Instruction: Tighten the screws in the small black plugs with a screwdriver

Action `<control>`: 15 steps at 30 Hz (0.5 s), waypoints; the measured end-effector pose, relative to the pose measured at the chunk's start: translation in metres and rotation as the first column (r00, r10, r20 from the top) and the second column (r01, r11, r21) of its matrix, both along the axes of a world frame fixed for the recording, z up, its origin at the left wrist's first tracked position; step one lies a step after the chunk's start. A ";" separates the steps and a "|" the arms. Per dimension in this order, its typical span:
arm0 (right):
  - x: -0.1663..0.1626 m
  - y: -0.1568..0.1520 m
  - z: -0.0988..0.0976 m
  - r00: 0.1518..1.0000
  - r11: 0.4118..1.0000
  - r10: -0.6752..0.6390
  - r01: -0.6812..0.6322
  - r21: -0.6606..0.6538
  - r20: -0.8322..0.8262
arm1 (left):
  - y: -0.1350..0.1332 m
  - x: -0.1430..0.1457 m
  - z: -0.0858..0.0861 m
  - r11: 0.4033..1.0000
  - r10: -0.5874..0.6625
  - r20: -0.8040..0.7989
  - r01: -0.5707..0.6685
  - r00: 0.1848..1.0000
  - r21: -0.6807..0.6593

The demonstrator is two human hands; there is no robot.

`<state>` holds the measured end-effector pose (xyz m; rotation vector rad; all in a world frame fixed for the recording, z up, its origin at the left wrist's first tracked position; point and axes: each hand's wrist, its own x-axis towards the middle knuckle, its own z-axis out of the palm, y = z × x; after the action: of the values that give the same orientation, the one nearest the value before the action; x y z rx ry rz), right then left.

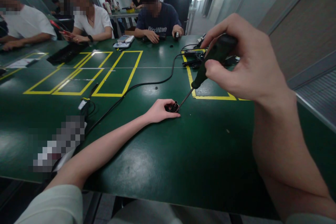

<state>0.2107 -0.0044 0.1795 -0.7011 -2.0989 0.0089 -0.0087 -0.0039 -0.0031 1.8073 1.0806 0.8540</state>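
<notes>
From my remote seat, the nearest thing is the left forearm, stretched out over the green table. At its end the left hand rests on the tabletop, thumb and fingers closed in a narrow pinch around a small black part. The part sits on the table near its middle, just short of a corner of yellow tape.

The right hand is raised above the table on my right, wrapped firmly around the dark handle of a screwdriver. The thin shaft slants down and to the left, and its tip meets the top of the part. I cannot tell whether the tip sits in a screw.

Beyond the left hand, a black cable curves across the table from the lower left towards the far right. More yellow tape marks out rectangles on the left half. Behind the screwdriver lies a cluster of black pieces.

At the far edge a person in a dark shirt has both hands on the table. Left of them sits a person in a white shirt, and another in white at the left edge.
</notes>
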 end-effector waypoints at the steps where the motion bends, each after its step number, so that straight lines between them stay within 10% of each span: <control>1: 0.000 0.000 0.000 1.000 1.000 0.000 0.000 0.001 0.016 | 0.000 0.000 0.000 1.000 0.002 -0.002 -0.002 1.000 -0.001; 15: 0.001 0.002 -0.002 0.998 0.999 -0.044 0.045 -0.027 0.034 | -0.001 0.001 0.001 1.000 -0.003 -0.004 0.003 1.000 -0.003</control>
<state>0.2115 -0.0026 0.1777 -0.7690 -2.1182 0.0012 -0.0076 -0.0051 -0.0016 1.8086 1.0811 0.8469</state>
